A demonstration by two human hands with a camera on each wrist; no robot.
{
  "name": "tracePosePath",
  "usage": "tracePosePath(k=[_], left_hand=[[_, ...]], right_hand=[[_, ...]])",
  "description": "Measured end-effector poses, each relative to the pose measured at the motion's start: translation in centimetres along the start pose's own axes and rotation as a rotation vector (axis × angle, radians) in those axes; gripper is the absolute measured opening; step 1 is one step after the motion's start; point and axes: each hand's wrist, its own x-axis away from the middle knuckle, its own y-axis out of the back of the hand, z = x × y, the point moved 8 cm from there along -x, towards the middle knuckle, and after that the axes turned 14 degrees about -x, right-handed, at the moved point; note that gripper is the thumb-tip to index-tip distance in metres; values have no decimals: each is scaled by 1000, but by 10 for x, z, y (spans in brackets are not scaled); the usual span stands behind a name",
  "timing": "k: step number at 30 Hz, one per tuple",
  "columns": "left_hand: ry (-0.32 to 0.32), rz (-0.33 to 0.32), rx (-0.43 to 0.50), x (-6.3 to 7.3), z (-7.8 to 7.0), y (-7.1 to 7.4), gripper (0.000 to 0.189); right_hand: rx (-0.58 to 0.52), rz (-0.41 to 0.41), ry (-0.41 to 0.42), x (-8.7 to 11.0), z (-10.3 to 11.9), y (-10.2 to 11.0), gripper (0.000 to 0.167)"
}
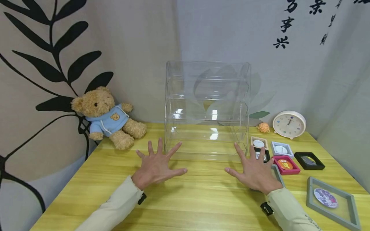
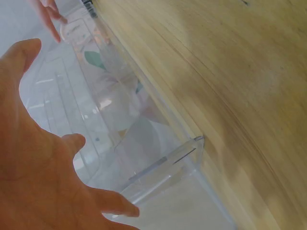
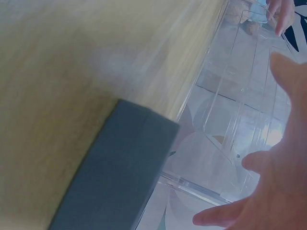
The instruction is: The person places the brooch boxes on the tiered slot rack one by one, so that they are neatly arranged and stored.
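A clear plastic tiered display rack (image 1: 206,128) stands at the back middle of the wooden table. My left hand (image 1: 157,166) is spread wide over the table in front of the rack's left side, holding nothing. On the other side my right hand (image 1: 255,173) is spread the same way, near the rack's lower right corner. Part of a grey frame (image 1: 278,175) shows from behind the right hand, and in the right wrist view its dark grey edge (image 3: 115,167) lies beside that hand. The left wrist view shows fingers (image 2: 112,201) overlapping the clear rack (image 2: 163,167).
A teddy bear (image 1: 107,117) in a blue hoodie sits at the back left. To the right are a round white clock (image 1: 289,124), an orange yarn ball (image 1: 263,127), several small frames with round badges, including a pink one (image 1: 295,170) and a black one (image 1: 317,164), and a larger grey frame (image 1: 348,218).
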Motion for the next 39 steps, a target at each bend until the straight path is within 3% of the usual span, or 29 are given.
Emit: tracePosePath(k=[5,9,13,18,24,39], left_hand=[[1,-36,23,0,3,3,96],[-6,-110,81,-4,8,10,102],[-17,-164,223,-13,16,15,105],[-68,-182,434,-30,27,16,106],[-143,-195,584,-47,34,12,111],[-160,-190,628,-54,39,2,110]], right_hand=[[6,-4,5,1,0,1,97],[7,-2,6,2,0,3,97],[5,-8,15,3,-1,5,97],[-2,-10,22,3,-3,9,97],[-3,-13,34,4,-7,16,94],[-294,27,153,8,-27,42,86]])
